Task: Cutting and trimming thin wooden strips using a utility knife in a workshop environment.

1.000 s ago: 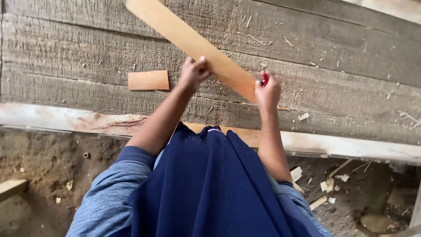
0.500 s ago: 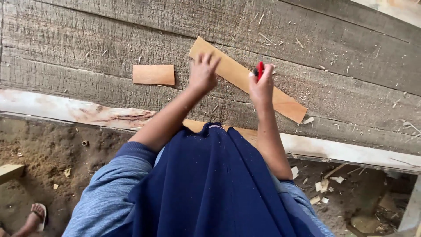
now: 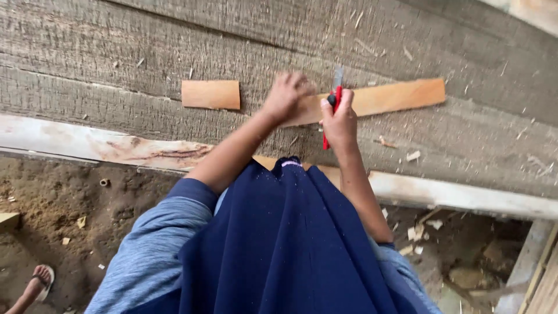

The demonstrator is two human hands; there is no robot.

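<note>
Grey plank bench [image 3: 116, 52] | left hand [image 3: 283, 97] blurred, fingers unreadable, covering strip [image 3: 395, 96] | right hand [image 3: 339, 119] fingers clenched round red knife [image 3: 335, 102]

The person wore a heathered blue-grey long-sleeve top, sleeves pushed up above the elbows so both forearms were bare. Over the front hung a dark navy cloth, apron-like, falling in soft folds and speckled with fine pale dust. At its top edge near the wrists there was a thin lighter band, whitish with a hint of pink. Left hand [image 3: 285, 96] and right hand [image 3: 340, 119] were bare too, no gloves, no watch or rings that I could make out.
</note>
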